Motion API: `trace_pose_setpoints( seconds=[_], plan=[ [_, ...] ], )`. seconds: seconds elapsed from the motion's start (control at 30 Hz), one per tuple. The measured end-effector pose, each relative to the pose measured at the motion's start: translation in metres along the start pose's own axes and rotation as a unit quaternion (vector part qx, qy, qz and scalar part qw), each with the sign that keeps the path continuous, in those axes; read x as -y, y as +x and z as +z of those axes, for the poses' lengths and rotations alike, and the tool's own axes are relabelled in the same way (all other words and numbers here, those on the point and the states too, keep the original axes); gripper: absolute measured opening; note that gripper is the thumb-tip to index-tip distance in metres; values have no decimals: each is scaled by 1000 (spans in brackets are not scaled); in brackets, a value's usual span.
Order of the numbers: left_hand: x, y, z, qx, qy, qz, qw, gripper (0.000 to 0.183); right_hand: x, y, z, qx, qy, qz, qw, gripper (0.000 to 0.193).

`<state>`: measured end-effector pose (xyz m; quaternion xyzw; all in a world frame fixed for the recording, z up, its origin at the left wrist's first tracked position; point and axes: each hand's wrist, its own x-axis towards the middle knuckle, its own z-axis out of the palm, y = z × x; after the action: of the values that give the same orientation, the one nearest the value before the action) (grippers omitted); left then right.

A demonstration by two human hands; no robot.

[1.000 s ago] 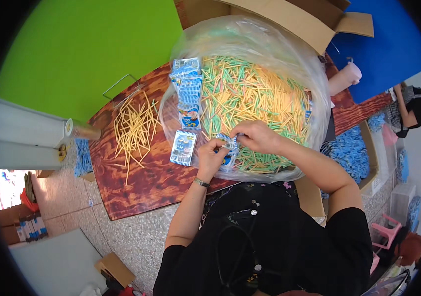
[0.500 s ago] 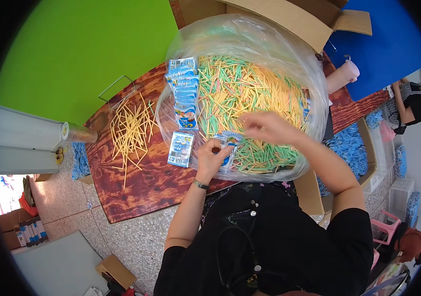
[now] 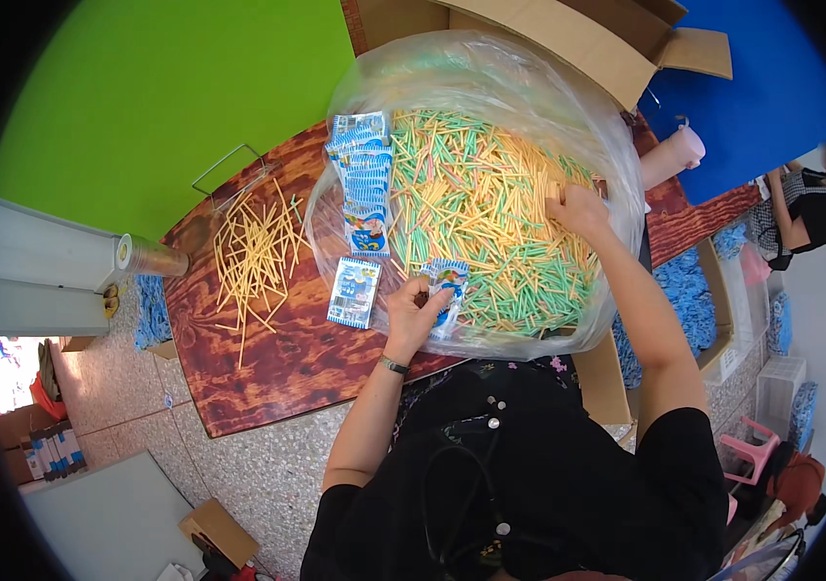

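Observation:
My left hand pinches a small blue-and-white packet at the near edge of the heap. Thin candy-like sticks in yellow, green and pink fill a large clear plastic bag that lies wide open on the table. Over the right side of this heap is my right hand, its fingers bent down at the yellow sticks; whatever lies between the fingertips is hidden. One flat packet lies left of my left hand. Beyond it, a row of overlapping packets lies along the heap's left side.
A loose pile of yellow sticks lies on the red-brown table. Cardboard flaps overhang the bag's far side, near a pink cup. Blue packets fill a carton at right. Another person sits farther right.
My right hand has moved right and away from me, from near the held packet to the right side of the heap. My left hand keeps its hold on the packet.

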<state>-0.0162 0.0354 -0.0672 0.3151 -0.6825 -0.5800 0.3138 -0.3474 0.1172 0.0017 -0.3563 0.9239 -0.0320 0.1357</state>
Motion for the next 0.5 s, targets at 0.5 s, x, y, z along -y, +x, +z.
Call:
trace_pose_setpoints(
  seconds=[0.5],
  plan=[
    [-2, -2, -3, -26, 2, -7, 1000, 16, 22, -31, -50, 264, 567, -122, 771, 20]
  ],
)
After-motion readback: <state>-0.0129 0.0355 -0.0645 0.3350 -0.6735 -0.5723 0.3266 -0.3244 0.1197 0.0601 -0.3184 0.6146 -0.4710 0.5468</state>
